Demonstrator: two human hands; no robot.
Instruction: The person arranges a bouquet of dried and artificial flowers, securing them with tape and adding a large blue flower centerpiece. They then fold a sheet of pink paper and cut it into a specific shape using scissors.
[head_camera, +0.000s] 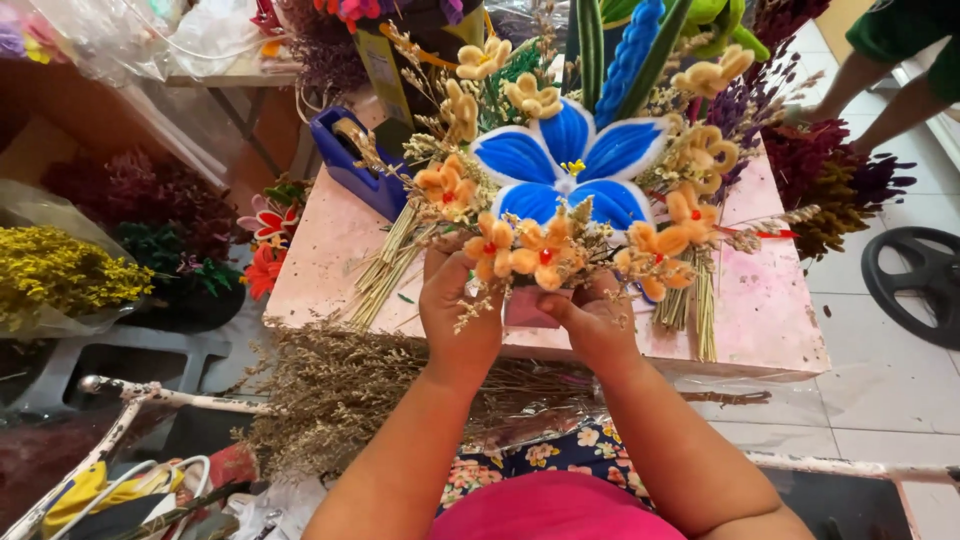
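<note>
Lap: nearest to us we see a pink top (550, 510) and a flowered cloth (560, 452) across our knees.
Dried bundle: a brown bundle of dry sprigs (350, 385) lies across our lap, just under the table edge.
Left hand: our left hand (458, 300) is curled shut around the stems at the base of the bouquet (560, 200).
Right hand: our right hand (592, 318) is closed on the same base, fingers pinched against a small pink block (525, 308).
Bouquet: it stands upright between both hands over the near edge of the pink table (770, 310); orange flowers (520, 250) ring a big blue flower (568, 165).
Table: a blue tape dispenser (360, 165) sits at its far left corner.
Left side: yellow flowers (60, 270) lie well apart on the floor side.
Far right: another person's arm (880, 75) reaches in near dark red sprigs (830, 170).
</note>
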